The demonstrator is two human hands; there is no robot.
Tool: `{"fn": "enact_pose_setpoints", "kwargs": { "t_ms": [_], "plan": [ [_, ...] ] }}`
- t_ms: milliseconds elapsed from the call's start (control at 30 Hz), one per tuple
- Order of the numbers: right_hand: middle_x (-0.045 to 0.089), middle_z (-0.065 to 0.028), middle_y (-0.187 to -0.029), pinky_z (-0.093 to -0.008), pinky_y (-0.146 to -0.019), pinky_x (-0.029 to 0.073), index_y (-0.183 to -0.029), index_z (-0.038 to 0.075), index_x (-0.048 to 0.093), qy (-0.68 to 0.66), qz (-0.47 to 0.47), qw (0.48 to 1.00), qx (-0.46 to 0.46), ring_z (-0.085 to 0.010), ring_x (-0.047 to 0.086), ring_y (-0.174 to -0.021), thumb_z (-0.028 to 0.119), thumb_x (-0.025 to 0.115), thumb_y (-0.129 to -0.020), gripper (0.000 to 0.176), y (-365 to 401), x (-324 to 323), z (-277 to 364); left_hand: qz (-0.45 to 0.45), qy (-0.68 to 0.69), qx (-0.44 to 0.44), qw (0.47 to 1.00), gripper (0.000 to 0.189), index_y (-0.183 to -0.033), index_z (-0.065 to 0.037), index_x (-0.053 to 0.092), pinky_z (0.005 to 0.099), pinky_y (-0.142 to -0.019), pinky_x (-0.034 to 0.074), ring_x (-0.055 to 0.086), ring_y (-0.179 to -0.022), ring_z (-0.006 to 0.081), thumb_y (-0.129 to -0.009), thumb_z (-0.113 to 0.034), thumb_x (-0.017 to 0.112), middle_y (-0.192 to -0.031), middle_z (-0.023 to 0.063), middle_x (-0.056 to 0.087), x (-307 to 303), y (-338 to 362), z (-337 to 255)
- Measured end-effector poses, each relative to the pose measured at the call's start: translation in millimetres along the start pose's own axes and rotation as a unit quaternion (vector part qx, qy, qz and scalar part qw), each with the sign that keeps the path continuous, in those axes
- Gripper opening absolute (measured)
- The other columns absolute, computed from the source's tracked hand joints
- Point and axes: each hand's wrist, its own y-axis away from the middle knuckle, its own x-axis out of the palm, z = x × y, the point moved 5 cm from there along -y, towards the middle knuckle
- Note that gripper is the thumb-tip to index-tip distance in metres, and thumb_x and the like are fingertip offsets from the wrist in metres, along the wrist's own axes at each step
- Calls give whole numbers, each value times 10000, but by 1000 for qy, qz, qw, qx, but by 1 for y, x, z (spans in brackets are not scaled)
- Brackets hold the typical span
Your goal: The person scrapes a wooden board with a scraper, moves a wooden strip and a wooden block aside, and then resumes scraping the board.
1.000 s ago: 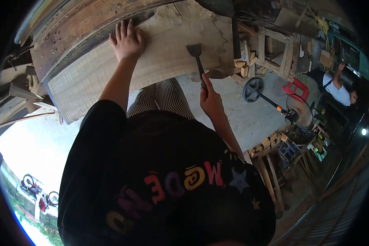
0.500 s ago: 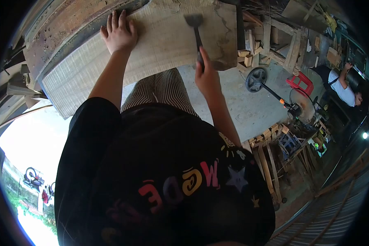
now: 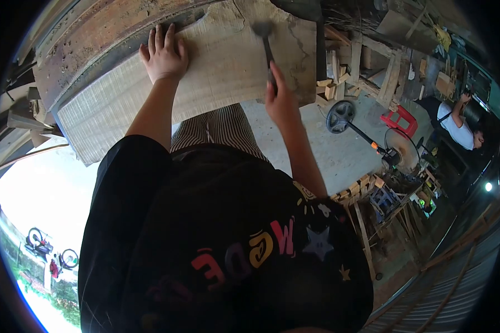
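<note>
On the left half of a wide wooden board (image 3: 222,72), the left hand (image 3: 165,58) lies palm down, its fingers a little apart and pointing to the far side. More to the right, the right hand (image 3: 283,99) has its fingers wrapped around the handle of a scraper (image 3: 268,51). The dark blade is over the far right part of the board, but it is blurred, so I cannot tell if it touches the wood. For good work, I think, the blade should be kept low and even, with light pressure, so that no corner digs in, and the left palm should press firmly, away from the blade's line. Near the cracks more care seems necessary, because an edge could catch. The board itself is pale brown and dull, with fine lines on its left part and dark cracks at the far right; its far edge is uneven. It lies just beyond the striped trousers (image 3: 214,130). To the right, on the grey floor (image 3: 339,161), are a fan (image 3: 374,145) and a red stool (image 3: 409,119), and farther right is another person (image 3: 455,125).
</note>
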Motion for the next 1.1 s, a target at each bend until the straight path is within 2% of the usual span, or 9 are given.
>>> {"fn": "enact_pose_setpoints", "kwargs": {
  "t_ms": [133,300,433,500,533,633,833,900,1100],
  "plan": [
    [659,-231,-958,-495,-668,505,-1408,198,372,4,23,999,29,-430,631,-813,165,504,-932,495,-17,-2,0,6,-5,3,1000,525,-1423,-252,372,530,-1126,116,236,-1413,242,-928,-428,364,-1512,75,307,-1,-4,-1],
    [657,-238,-957,-503,-665,499,-1413,210,363,-22,-6,1000,-9,-432,631,-809,171,497,-936,497,20,2,-3,12,-14,1,1000,528,-1430,-257,359,529,-1126,115,229,-1415,239,-928,-424,357,-1518,74,294,-1,-2,-1],
    [657,-242,-939,-502,-658,498,-1418,213,357,-16,-9,999,-34,-431,634,-792,175,495,-938,501,-15,3,1,20,-15,-3,1000,527,-1431,-258,357,528,-1128,110,222,-1418,238,-929,-420,354,-1520,70,291,-2,-4,-2],
    [655,-250,-930,-497,-654,497,-1423,207,349,37,81,991,103,-430,637,-774,179,493,-939,505,-47,-5,17,14,-2,2,1000,527,-1431,-259,355,528,-1128,108,219,-1419,237,-930,-421,352,-1521,68,289,-4,0,-2],
    [655,-250,-930,-497,-654,497,-1423,207,349,35,77,991,102,-430,637,-774,179,493,-939,505,-48,-4,16,17,-11,1,1000,528,-1432,-259,354,529,-1128,106,217,-1419,237,-930,-423,349,-1522,68,287,-3,-2,-2],
    [657,-246,-864,-495,-642,497,-1421,207,351,35,59,995,74,-428,638,-753,185,494,-940,503,-33,-3,9,22,-15,3,1000,528,-1434,-261,350,530,-1127,103,213,-1421,237,-932,-426,344,-1524,68,282,0,0,-1],
    [645,-225,-743,-503,-622,492,-1407,227,367,-6,-42,997,-63,-433,633,-737,190,500,-939,488,-9,-1,12,33,-21,-7,999,527,-1435,-263,347,528,-1128,101,206,-1423,235,-934,-427,342,-1527,68,275,-2,-2,-2],
    [647,-229,-757,-507,-638,494,-1413,212,361,19,29,999,28,-438,630,-750,192,495,-941,492,-36,3,10,35,-27,-10,999,527,-1435,-263,347,528,-1128,101,205,-1424,235,-934,-426,343,-1528,68,273,-1,-2,-2],
    [648,-230,-763,-513,-631,491,-1412,223,358,28,39,998,49,-438,629,-743,214,494,-942,489,-35,-3,21,24,-5,-1,1000,533,-1434,-257,348,535,-1125,104,202,-1425,238,-927,-422,353,-1530,71,270,1,-2,0]
  ]
}}
